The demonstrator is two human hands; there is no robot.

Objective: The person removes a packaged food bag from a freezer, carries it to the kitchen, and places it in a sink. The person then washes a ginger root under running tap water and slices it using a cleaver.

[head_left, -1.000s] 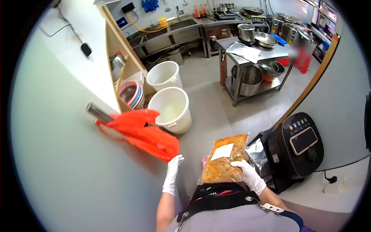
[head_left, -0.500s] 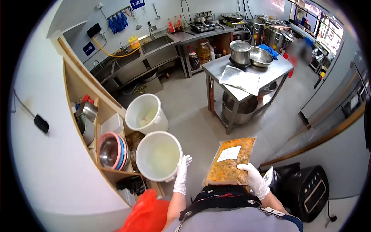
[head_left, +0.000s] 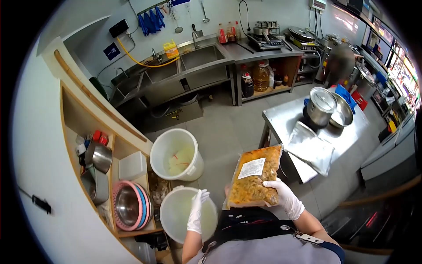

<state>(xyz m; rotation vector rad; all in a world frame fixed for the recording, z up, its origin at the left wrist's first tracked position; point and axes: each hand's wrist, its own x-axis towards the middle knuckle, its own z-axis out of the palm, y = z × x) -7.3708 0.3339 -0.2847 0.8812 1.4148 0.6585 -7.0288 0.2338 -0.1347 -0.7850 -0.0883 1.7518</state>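
My right hand (head_left: 285, 200), in a white glove, grips the right edge of a large clear food bag (head_left: 251, 187), thumb on top. Chunky orange-brown food fills the bag, and a white printed label (head_left: 252, 168) sits on its upper face. It is held in front of my dark apron (head_left: 250, 224). My left hand (head_left: 198, 206), also gloved, holds nothing and has its fingers stretched out. In this view it overlaps the nearer white bucket (head_left: 172, 220), which contains cloudy pale liquid. Just beyond stands a second white bucket (head_left: 197, 169) with similar liquid and something reddish inside.
A steel table (head_left: 278, 115) at the right bears a lidded pot (head_left: 322, 107), a metal bowl (head_left: 342, 115) and a silvery bag (head_left: 310, 147). Shelves with nested basins (head_left: 126, 207) line the left. Sinks (head_left: 203, 58) run along the back wall. A person (head_left: 340, 64) stands far right.
My viewpoint has moved forward and turned left. My left hand now overlaps the nearer bucket instead of its right side. The food bag stays in my right hand; the red bag has left view.
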